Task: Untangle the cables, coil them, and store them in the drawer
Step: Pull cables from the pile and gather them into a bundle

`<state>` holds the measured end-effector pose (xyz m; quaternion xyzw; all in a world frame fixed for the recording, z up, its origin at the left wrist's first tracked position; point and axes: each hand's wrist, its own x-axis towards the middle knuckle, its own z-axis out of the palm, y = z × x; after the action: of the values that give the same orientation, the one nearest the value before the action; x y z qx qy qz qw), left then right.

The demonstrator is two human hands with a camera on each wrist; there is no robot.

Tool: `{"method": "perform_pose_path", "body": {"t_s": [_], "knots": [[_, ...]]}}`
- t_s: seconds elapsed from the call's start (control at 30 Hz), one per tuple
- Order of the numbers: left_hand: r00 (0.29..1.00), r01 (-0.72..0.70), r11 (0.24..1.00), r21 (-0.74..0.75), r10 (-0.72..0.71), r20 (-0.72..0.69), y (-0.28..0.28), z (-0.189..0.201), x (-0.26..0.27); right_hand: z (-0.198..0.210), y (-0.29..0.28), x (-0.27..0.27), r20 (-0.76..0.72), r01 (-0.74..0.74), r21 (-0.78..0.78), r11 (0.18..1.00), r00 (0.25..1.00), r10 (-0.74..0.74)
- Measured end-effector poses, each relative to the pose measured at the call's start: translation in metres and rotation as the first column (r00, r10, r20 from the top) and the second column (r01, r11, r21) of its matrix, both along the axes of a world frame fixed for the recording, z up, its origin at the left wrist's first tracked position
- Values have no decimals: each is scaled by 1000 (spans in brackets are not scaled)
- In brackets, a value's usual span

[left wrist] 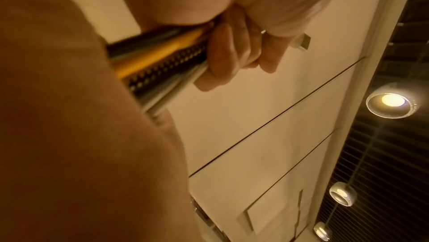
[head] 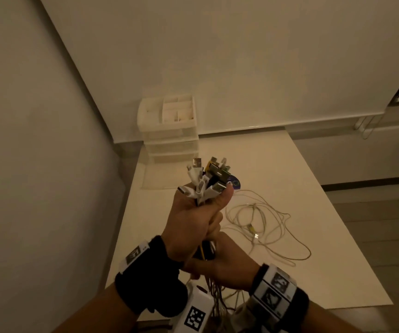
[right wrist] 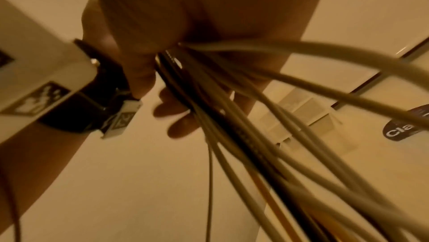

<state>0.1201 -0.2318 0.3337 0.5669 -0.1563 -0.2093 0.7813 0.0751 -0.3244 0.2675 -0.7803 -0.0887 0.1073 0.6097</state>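
My left hand [head: 193, 219] is raised above the white table [head: 313, 212] and grips a bundle of cables [head: 208, 181], with several USB plugs fanning out above the fist. In the left wrist view the fingers [left wrist: 232, 51] wrap white, yellow and braided cords [left wrist: 160, 58]. Just below it my right hand [head: 220, 263] grips the same bundle, whose strands [right wrist: 243, 135] hang down past the palm. A loose heap of pale cables [head: 261, 224] lies on the table to the right. The white drawer unit [head: 169, 133] stands at the table's far left corner.
A translucent drawer tray [head: 160, 176] lies on the table in front of the unit. A dark round sticker [head: 235, 183] shows behind the plugs. A wall runs along the table's left side, and the table's right edge drops to the floor.
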Motion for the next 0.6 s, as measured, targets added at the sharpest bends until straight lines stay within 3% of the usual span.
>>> {"method": "perform_pose_path", "body": {"t_s": [0.13,0.4,0.6], "knots": [[999,-14,998,-69,12,-33,13,5,4,-19,5,-8,-72,-3,123,992,997,12],[998,29,966,-257,-13,62,20,41,21,-89,-24,-24,-256,122,-16,992,959,-122],[993,64,962,-265,-36,109,15,59,18,-139,-32,-40,-416,48,-92,995,906,-82]]}}
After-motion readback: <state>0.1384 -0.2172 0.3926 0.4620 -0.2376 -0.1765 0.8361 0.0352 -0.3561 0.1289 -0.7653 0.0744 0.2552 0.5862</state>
